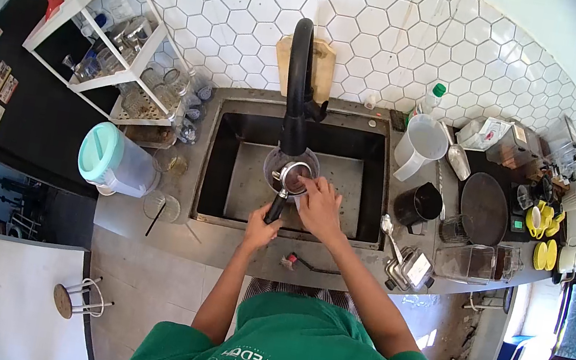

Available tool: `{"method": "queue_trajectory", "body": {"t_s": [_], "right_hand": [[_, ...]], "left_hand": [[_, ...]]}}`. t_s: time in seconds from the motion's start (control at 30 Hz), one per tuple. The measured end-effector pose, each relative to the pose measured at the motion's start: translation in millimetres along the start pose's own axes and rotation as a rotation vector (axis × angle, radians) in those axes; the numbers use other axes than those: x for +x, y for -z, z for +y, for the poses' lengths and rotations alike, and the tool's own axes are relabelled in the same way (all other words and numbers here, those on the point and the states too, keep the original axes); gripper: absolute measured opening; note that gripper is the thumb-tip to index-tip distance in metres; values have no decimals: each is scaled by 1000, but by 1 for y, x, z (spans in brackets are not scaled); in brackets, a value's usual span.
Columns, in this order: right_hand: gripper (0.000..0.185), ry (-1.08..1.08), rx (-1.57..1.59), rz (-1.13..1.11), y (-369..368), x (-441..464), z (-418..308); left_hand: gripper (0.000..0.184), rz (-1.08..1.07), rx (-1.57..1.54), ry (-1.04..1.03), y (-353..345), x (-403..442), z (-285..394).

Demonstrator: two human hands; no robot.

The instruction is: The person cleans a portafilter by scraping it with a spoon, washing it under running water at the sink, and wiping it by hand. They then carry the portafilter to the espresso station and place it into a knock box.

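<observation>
My left hand (262, 230) is closed around the black handle of a portafilter (295, 176). The metal head is tilted up toward me under the black faucet (297, 83). My right hand (321, 209) reaches over the head from the right, its fingers stretched out and slightly apart, with fingertips at the rim and inside the round basket. Behind and below the portafilter is a clear container (270, 161) in the dark sink (238, 206). Whether water is running is hard to make out.
A lidded pitcher (118, 160) and drinking glasses (162, 207) stand left of the sink. On the right are a measuring jug (421, 145), a dark pitcher (417, 204), a spoon (391, 234) and a round tray (483, 209). A dish rack (103, 38) rises at the left.
</observation>
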State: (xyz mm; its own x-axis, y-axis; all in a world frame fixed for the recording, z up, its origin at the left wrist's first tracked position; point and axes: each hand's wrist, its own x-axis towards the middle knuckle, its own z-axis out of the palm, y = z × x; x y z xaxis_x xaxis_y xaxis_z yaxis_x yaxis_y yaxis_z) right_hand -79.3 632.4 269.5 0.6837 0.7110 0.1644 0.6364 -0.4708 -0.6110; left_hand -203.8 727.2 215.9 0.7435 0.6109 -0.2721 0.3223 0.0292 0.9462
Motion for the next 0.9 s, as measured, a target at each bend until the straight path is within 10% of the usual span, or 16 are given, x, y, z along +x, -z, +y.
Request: {"method": "queue_trajectory", "body": {"t_s": [0.9], "right_hand": [[29, 197, -195, 52, 15, 0, 1]], "left_hand": [[23, 45, 17, -10, -7, 4, -5]]}}
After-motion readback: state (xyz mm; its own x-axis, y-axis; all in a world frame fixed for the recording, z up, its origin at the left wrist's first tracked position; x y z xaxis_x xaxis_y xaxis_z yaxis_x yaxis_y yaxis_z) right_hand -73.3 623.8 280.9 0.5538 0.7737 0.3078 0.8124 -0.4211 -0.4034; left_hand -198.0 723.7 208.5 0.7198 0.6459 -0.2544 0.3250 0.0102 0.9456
